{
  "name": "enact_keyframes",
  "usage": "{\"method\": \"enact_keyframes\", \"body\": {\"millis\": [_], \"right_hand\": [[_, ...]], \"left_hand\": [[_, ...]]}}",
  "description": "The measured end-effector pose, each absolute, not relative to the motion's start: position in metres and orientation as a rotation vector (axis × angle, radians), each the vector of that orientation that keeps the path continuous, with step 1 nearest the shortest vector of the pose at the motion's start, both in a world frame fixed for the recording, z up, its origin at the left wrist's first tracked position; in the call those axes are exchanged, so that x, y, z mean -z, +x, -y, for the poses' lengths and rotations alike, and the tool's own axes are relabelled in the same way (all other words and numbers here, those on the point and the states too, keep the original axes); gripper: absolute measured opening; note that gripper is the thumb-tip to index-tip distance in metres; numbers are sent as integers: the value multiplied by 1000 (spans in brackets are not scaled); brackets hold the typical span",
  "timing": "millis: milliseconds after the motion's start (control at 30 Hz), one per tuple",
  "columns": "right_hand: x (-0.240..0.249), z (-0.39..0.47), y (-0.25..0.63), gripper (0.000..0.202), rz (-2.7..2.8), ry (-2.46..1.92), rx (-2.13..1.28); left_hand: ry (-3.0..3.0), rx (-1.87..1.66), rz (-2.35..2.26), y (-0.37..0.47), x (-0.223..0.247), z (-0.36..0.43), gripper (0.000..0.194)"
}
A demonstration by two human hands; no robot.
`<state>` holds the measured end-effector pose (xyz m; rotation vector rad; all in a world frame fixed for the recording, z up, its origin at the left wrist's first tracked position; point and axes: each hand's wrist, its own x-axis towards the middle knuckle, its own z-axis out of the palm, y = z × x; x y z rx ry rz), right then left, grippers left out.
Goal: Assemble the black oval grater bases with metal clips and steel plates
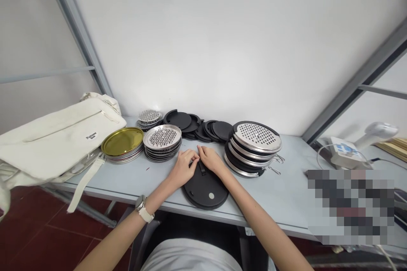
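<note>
A black round disc (203,188) lies flat near the table's front edge, with a strap-like tab and a pale round spot on its face. At its far edge my left hand (185,165) has thumb and forefinger pinched together. My right hand (210,159) meets it there, fingers closed and bent down over the same edge. Whatever the fingertips grip is too small or hidden to name. Just behind and left of my hands stands a stack of perforated metal grater discs (163,137). To the right is a taller stack of grater discs with black rims (257,135) and wire clips.
Gold-topped round lids (123,142) are stacked at left beside a cream bag (60,139) with a hanging strap. Black round parts (178,120) and small grater discs (149,116) lie along the wall. At far right are a white box (348,154), a handheld device (380,130) and cables.
</note>
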<state>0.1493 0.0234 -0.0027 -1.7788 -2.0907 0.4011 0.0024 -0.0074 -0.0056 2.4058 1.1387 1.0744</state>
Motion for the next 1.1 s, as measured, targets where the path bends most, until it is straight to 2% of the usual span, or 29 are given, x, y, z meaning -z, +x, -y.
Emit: {"method": "enact_keyframes", "body": {"millis": [1100], "right_hand": [[5,-27,150,33,2152,-1787,-464]], "left_hand": [[2303,-1078,-1146,0,4,4,11]]}}
